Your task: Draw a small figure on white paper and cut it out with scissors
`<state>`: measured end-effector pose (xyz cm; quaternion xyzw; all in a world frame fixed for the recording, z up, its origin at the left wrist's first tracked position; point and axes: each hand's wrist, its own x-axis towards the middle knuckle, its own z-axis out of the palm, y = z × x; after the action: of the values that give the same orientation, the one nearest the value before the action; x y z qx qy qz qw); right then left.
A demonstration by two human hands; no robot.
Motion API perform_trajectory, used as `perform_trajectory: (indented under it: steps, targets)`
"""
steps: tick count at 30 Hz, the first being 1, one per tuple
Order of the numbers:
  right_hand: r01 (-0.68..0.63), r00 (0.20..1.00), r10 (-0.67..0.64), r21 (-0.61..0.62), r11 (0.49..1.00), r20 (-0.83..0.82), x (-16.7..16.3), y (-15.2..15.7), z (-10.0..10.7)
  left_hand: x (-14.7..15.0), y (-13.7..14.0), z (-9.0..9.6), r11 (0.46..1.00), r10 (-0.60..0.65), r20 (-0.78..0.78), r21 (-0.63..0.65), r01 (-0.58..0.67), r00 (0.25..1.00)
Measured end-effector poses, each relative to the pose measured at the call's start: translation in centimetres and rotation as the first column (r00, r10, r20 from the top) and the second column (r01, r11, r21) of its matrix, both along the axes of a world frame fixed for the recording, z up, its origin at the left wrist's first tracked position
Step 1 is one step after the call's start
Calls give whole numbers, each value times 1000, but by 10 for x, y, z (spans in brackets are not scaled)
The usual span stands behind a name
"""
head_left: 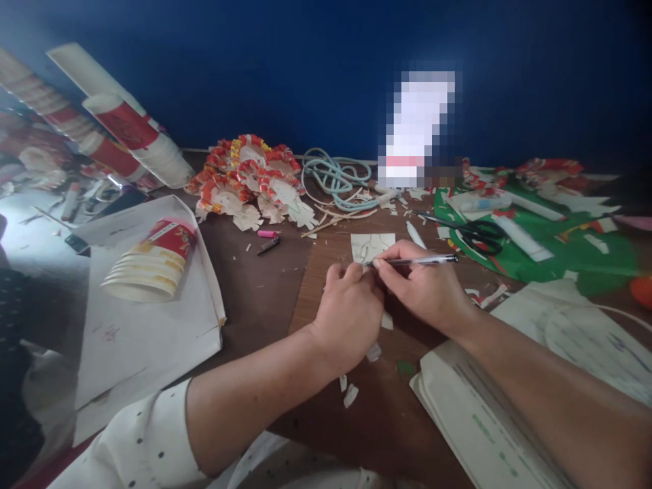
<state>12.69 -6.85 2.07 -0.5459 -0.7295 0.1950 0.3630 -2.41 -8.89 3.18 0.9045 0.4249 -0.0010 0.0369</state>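
Note:
A small white piece of paper with thin drawn lines lies on the brown table. My left hand rests at its lower edge with the fingers curled, holding it against the table; the fingertips are partly hidden. In my right hand a clear-barrelled pen with a black end is pinched between thumb and fingers. Its tip points left, toward the paper near my left fingers. A white tube-like stick lies just beyond my right hand.
Behind lie red-and-yellow paper crafts and a coiled light-blue cable. Black scissors rest on a green sheet at right. Stacked paper cups lie on a white board at left. Paper bags lie under my right forearm.

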Motion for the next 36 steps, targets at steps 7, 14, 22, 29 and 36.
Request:
perform_trajectory:
  steps: [7,14,22,29,36]
  targets:
    - [1,1000,-1,-8,1000,-3,2,0,-2,-1,0,1,1000,0,3,2,0,1000]
    - [19,1000,-19,-2,1000,21,0,1,-2,-1,0,0,1000,-6,-13,11,6,1000]
    - [67,996,-68,-25,997,-52,5,1,-1,-1,-2,0,998,5,-12,56,-5,1000]
    - [59,992,-65,-57,997,-107,3,0,-2,0,-2,0,999,9,-11,44,-9,1000]
    - [38,996,-42,-50,998,-79,0,1,-3,-1,-1,1,1000,2,10,19,-2,1000]
